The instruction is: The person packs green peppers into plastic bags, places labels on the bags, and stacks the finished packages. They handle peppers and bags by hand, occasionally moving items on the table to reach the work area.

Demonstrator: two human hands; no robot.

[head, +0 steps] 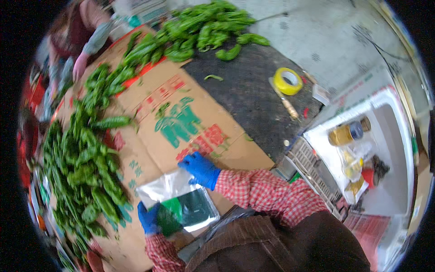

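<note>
A clear plastic bag with green printing [198, 206] lies over the cardboard in front of me. My left hand [148, 217], in a blue glove, grips the bag's left side, thumb along its edge. Over the bag's upper right edge is my right hand [201, 170], also blue-gloved, with its fingers curled. Blur hides whether those fingers pinch the film. Both hands rest above a flattened printed cardboard box [210, 112]. Left of my left hand, long green peppers [91, 163] form a large heap.
More green peppers [207, 27] are piled at the far side. Yellow tape [287, 81] and a wooden-handled tool [289, 108] lie on a dark mat [234, 85]. A white foam box [390, 136] with jars stands right. At upper left, a co-worker's gloved hand [80, 66] reaches near peppers.
</note>
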